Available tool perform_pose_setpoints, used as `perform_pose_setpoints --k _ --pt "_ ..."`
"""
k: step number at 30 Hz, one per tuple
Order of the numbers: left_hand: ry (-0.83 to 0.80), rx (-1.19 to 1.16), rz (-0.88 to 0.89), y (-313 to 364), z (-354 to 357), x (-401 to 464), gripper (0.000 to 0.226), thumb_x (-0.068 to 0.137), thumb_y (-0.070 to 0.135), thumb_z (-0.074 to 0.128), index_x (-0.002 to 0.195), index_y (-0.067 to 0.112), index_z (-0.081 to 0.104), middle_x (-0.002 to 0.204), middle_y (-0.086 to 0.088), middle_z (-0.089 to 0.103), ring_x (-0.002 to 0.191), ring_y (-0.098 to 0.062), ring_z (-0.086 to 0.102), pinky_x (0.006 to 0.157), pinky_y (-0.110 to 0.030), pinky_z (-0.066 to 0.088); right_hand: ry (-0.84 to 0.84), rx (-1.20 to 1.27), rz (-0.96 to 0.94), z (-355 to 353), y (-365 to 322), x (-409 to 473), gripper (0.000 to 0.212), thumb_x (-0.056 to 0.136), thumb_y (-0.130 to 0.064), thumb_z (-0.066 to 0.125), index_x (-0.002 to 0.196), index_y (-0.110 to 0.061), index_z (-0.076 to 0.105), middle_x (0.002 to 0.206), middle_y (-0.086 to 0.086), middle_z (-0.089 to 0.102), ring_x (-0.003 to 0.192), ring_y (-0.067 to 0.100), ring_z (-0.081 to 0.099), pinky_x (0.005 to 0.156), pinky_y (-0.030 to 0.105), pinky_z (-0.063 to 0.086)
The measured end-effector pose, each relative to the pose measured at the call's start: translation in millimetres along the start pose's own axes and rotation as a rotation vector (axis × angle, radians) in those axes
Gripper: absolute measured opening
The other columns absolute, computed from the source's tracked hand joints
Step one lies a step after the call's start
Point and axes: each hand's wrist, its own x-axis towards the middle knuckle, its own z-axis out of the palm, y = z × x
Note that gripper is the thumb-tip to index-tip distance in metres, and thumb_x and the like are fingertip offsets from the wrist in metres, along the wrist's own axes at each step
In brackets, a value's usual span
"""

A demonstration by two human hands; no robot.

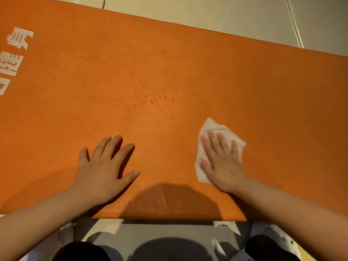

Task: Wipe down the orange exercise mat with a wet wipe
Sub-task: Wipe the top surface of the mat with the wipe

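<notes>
- Near edge of the mat (56,113): my left hand (105,166) is flat, fingers spread, bracing, holding nothing.
- My right hand (220,161) presses the wipe (209,127) down with straight fingers.
- Farther out: wet droplets mid-mat, so probably partway done; right side and far strip look dry.

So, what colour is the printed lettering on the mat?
White, worn lettering on the orange mat, in the head view.
</notes>
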Motion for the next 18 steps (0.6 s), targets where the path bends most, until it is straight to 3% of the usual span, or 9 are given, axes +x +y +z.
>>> perform_pose_setpoints --k 3,7,10,14,16,18 --pt "0.022 0.068 -0.046 7.8 -10.7 23.7 0.105 0.062 0.090 0.005 0.155 0.041 0.011 0.165 0.003 0.003 0.152 -0.022 -0.003 0.115 -0.062 0.014 -0.005 0.000 -0.225 1.4 -48.1 21.2 0.075 0.079 -0.075 -0.018 0.142 -0.038 -0.031 0.153 -0.010 -0.035 0.143 0.016 -0.033 0.114 0.049 -0.023" --pt "-0.031 0.197 -0.130 13.5 -33.9 73.3 0.125 0.055 0.097 0.045 0.153 0.042 -0.011 0.163 0.003 -0.013 0.151 -0.025 -0.010 0.116 -0.062 0.015 0.055 -0.061 -0.362 -14.3 -58.8 58.5 0.070 0.082 -0.068 -0.007 0.145 -0.040 -0.021 0.160 -0.011 -0.021 0.143 0.010 -0.028 0.114 0.049 -0.024" --pt "-0.064 0.156 -0.156 14.9 -54.2 108.6 0.139 0.045 0.095 0.056 0.150 0.044 -0.019 0.161 0.005 -0.023 0.150 -0.026 -0.016 0.113 -0.070 0.012 0.073 -0.081 -0.287 -30.5 -35.0 84.0 0.071 0.079 -0.070 -0.010 0.143 -0.042 -0.024 0.159 -0.011 -0.025 0.145 0.012 -0.026 0.116 0.052 -0.019" --pt "-0.133 0.028 -0.239 18.3 -77.9 143.7 0.146 0.037 0.092 0.057 0.147 0.047 -0.027 0.158 0.006 -0.033 0.149 -0.028 -0.021 0.110 -0.075 0.012 0.089 -0.045 -0.009 -48.1 28.2 98.9 0.071 0.076 -0.072 -0.012 0.139 -0.043 -0.028 0.154 -0.013 -0.030 0.147 0.012 -0.024 0.118 0.050 -0.014" --pt "-0.219 -0.033 -0.286 15.1 -83.2 154.3 0.148 0.035 0.090 0.060 0.143 0.048 -0.033 0.154 0.006 -0.042 0.147 -0.028 -0.029 0.109 -0.076 0.009 0.130 -0.018 0.101 -45.5 61.0 89.4 0.069 0.082 -0.070 -0.009 0.141 -0.042 -0.027 0.156 -0.012 -0.027 0.145 0.009 -0.027 0.118 0.050 -0.012" --pt "-0.313 -0.035 -0.307 12.7 -84.0 161.2 0.148 0.035 0.092 0.058 0.131 0.047 -0.045 0.145 0.005 -0.054 0.141 -0.030 -0.039 0.108 -0.078 0.006 0.202 -0.070 0.061 -32.8 76.2 71.0 0.067 0.093 -0.066 -0.004 0.151 -0.035 -0.016 0.162 -0.006 -0.018 0.148 0.015 -0.023 0.119 0.053 -0.007"
